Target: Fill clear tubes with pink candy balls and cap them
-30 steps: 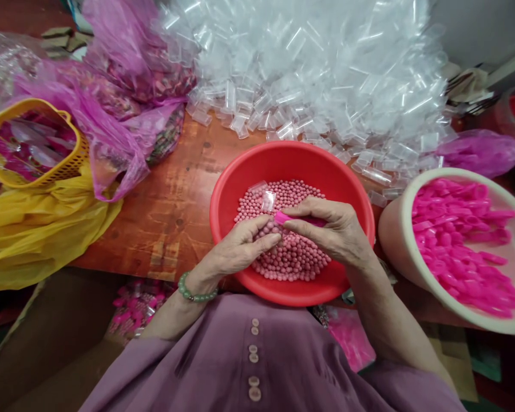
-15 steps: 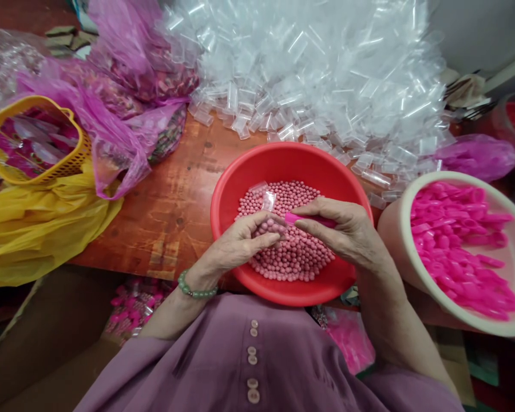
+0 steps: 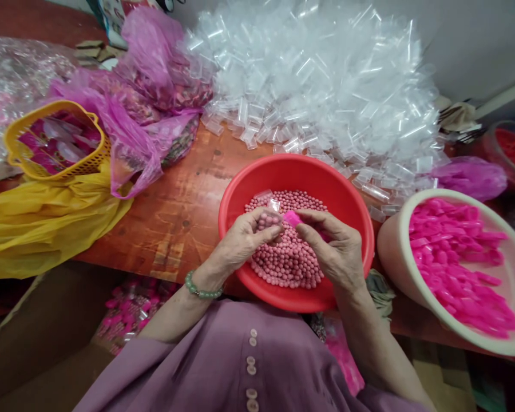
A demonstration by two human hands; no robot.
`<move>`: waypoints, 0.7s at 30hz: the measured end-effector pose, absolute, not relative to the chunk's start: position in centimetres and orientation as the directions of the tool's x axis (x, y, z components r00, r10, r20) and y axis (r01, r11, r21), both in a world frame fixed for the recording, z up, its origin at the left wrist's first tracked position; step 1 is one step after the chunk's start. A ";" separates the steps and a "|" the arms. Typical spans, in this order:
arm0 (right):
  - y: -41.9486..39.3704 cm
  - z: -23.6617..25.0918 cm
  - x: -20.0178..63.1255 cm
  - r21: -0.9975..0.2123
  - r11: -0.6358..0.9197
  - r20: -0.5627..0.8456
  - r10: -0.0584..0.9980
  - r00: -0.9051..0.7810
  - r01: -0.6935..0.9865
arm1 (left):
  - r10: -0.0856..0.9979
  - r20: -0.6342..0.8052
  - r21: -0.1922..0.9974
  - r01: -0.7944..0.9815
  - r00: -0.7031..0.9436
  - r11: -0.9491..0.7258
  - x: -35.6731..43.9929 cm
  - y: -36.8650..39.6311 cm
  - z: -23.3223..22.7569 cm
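With the bowl [image 3: 295, 173] as our clock, our left forearm comes in from 8 o'clock and our right from 5, both wrists bent so the fingertips meet over the middle. Our left hand [image 3: 249, 237] lies thumb toward us, its thumb and fingers clamped on a clear tube [image 3: 269, 220], with beads showing through the wall. Our right hand [image 3: 338, 243] pinches a pink cap [image 3: 292, 217] between thumb and fingers, hiding part of it. The cap is at the tube's 3 o'clock; we cannot tell whether they touch.

Beneath our hands, loose pink beads [image 3: 289, 269] cover the bowl's floor, and clear pieces [image 3: 264, 195] lie on them at 11. Our forearms cross the rim near 8 and 4, covering parts of it.

A heap of tubes [image 3: 317, 80] spreads across 12 to 1, its edge near the rim. The tub [image 3: 395, 260] of pink parts [image 3: 455, 257] stands just beside the bowl at 3. A yellow basket [image 3: 83, 167] sits at 10, a yellow bag [image 3: 47, 232] at 9, purple bags [image 3: 131, 134] between 10 and 11.
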State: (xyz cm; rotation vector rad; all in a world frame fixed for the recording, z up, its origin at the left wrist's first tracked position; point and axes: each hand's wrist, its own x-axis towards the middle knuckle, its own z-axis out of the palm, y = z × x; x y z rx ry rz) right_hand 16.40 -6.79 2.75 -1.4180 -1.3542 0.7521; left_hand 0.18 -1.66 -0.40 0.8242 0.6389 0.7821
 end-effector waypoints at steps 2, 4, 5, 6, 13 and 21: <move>-6.7 2.8 16.3 -0.920 0.145 0.230 0.952 0.200 0.365 | 0.769 -0.183 0.850 -0.294 0.613 0.437 0.1 -1.8 -0.3; -6.5 2.9 16.2 -0.898 0.201 0.278 0.948 0.152 0.392 | 0.749 -0.174 0.858 -0.276 0.639 0.434 0.1 -1.9 -0.3; -6.3 2.8 16.2 -0.883 0.232 0.302 0.947 0.115 0.409 | 0.748 -0.167 0.861 -0.274 0.642 0.428 0.1 -1.9 -0.3; -6.2 2.8 16.1 -0.865 0.259 0.321 0.944 0.078 0.430 | 0.749 -0.161 0.867 -0.271 0.642 0.419 0.1 -1.9 -0.4; -6.1 2.7 15.6 -0.790 0.280 0.339 0.941 0.007 0.546 | 0.739 -0.141 0.889 -0.244 0.659 0.388 0.1 -2.0 -0.4; -6.4 3.0 16.3 -0.620 0.439 0.427 0.884 -0.190 0.650 | 0.702 -0.099 0.909 -0.224 0.705 0.352 -0.3 -1.8 -0.7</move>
